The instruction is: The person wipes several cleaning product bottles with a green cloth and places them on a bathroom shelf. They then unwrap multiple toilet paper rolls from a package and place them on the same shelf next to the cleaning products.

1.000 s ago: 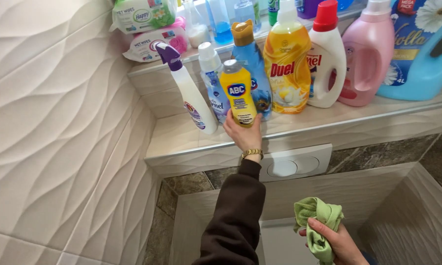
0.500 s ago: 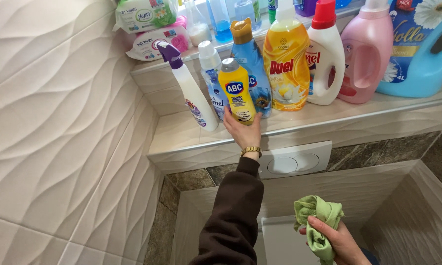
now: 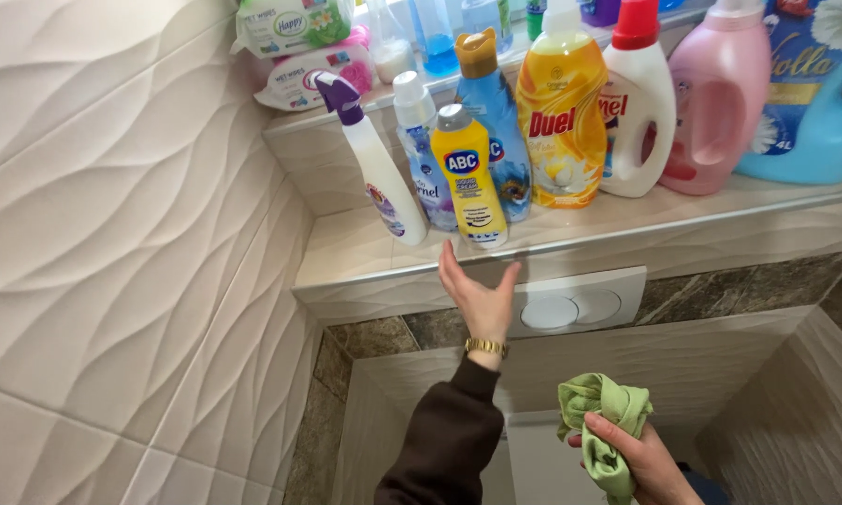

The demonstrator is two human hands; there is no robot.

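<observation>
Yellow bottle (image 3: 468, 178): stands upright on the tiled shelf (image 3: 365, 257), near its front edge, between the white spray bottle (image 3: 376, 168) on the left and the blue bottle (image 3: 496, 122) just behind it.
Handling: rigid plastic, likely part full, so moderate weight; the smooth labelled wall may be slippery. The body is slim enough for one hand.
Where to hold: you would wrap the middle of the body, below the grey cap; the cap alone looks a poor hold.
Left hand (image 3: 477, 295): released, fingers spread, palm up, just below and in front of the bottle, touching nothing.
Right hand (image 3: 640, 458): clenched around a crumpled green cloth (image 3: 608, 421), low and near you.
Change: half a second ago your left hand was still wrapped round the bottle's base; now it has let go and dropped away. The bottle stays standing. The cloth hand has not moved.
</observation>
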